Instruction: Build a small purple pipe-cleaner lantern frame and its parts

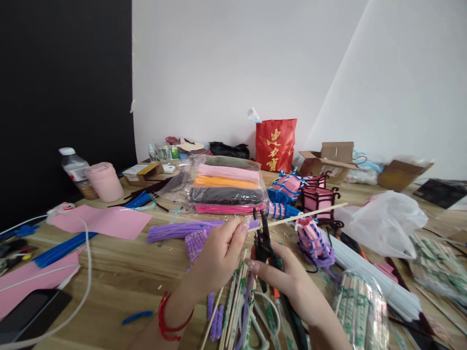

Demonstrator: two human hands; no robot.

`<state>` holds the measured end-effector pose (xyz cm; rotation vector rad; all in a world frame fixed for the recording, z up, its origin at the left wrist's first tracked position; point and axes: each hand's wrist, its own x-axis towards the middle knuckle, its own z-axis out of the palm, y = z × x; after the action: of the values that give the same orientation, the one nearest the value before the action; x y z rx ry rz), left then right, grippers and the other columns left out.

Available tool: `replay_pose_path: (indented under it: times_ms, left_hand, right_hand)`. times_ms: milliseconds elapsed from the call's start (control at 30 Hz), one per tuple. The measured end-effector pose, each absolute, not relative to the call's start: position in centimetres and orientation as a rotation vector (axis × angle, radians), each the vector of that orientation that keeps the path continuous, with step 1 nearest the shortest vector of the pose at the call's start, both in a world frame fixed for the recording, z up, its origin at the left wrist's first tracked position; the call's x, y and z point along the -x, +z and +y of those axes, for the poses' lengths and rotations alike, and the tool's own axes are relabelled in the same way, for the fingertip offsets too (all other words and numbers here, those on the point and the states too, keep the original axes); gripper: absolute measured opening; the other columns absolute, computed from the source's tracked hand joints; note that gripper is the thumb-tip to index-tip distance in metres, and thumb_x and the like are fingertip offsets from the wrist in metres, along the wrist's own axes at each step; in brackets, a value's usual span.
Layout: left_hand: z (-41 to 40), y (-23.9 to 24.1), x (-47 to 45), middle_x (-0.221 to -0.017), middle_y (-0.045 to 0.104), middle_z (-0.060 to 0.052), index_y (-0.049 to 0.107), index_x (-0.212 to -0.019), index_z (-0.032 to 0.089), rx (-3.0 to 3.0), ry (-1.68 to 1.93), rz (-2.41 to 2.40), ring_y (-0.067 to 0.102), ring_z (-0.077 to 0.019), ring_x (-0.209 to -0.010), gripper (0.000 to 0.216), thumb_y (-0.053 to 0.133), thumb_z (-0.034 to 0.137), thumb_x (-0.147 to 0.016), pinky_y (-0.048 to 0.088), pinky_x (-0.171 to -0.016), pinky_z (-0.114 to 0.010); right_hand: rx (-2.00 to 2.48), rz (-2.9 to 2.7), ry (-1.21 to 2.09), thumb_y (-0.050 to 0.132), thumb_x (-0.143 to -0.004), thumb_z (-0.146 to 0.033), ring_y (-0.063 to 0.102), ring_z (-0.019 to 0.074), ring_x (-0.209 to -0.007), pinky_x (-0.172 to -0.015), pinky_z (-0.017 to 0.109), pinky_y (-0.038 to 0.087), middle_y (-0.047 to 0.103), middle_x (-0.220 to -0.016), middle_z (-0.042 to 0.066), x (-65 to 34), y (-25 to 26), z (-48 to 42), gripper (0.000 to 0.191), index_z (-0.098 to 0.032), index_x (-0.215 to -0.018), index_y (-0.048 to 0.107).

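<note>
My left hand (223,255), with a red cord bracelet (168,318) on its wrist, pinches one end of a thin wooden stick (317,212). The stick slants up to the right. My right hand (292,282) is wrapped around dark-handled cutting pliers (263,238), whose jaws are around the stick close to my left fingertips. Whether the jaws have closed on it I cannot tell. Below my hands lie several loose wooden sticks (233,311), some in green-printed wrappers, and white-handled scissors (269,307). Purple pipe cleaners (164,232) and a woven purple piece (195,245) lie beyond my left hand.
Plastic-wrapped coloured pipe cleaner bundles (229,182) lie ahead, before a red bag (276,144). Small pink lanterns with blue (286,187), brown (318,198) and purple (313,239) frames stand right of centre. Wrapped chopsticks (359,308) are at right, a phone (31,308) at left.
</note>
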<state>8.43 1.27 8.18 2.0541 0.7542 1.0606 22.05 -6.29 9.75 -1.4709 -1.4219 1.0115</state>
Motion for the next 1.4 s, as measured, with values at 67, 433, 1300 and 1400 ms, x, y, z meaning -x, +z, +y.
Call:
replay_pose_path:
  times_ms: [67, 433, 1300, 1400]
  left_hand:
    - [1.33, 8.13, -8.42, -0.057, 0.037, 0.006, 0.038, -0.070, 0.020, -2.068, 1.049, 0.755, 0.039, -0.0102, -0.054, 0.028, 0.030, 0.030, -0.095, 0.030, -0.055, -0.024]
    - [1.48, 8.47, -7.91, -0.058, 0.041, 0.005, 0.039, -0.072, 0.021, -2.134, 1.010, 0.750, 0.043, -0.0121, -0.057, 0.027, 0.027, 0.028, -0.095, 0.031, -0.057, -0.026]
    - [1.31, 8.75, -7.83, -0.058, 0.042, 0.005, 0.038, -0.069, 0.021, -2.163, 1.033, 0.779, 0.041, -0.0116, -0.056, 0.026, 0.031, 0.027, -0.094, 0.030, -0.057, -0.025]
    - [1.33, 8.86, -7.76, -0.058, 0.042, 0.005, 0.037, -0.068, 0.021, -2.167, 1.028, 0.768, 0.041, -0.0118, -0.056, 0.027, 0.033, 0.026, -0.093, 0.030, -0.056, -0.025]
  right_hand:
    - [1.453, -1.425, 1.027, 0.057, -0.076, -0.032, 0.043, 0.0158, -0.071, -0.063, 0.026, 0.032, 0.048, -0.071, -0.002, -22.08, 9.78, -6.13, 0.017, -0.016, -0.080, 0.055]
    - [1.456, -1.391, 1.085, 0.058, -0.075, -0.039, 0.041, 0.0143, -0.065, -0.060, 0.026, 0.033, 0.044, -0.066, -0.002, -21.91, 9.08, -5.87, 0.024, -0.016, -0.074, 0.054]
    - [1.506, -1.452, 1.043, 0.058, -0.074, -0.036, 0.046, 0.0168, -0.070, -0.062, 0.026, 0.034, 0.050, -0.069, -0.001, -22.28, 9.54, -6.09, 0.021, -0.016, -0.077, 0.057]
    - [1.520, -1.455, 1.013, 0.058, -0.074, -0.036, 0.044, 0.0158, -0.068, -0.060, 0.026, 0.033, 0.047, -0.067, -0.002, -22.22, 9.58, -6.03, 0.021, -0.016, -0.075, 0.056]
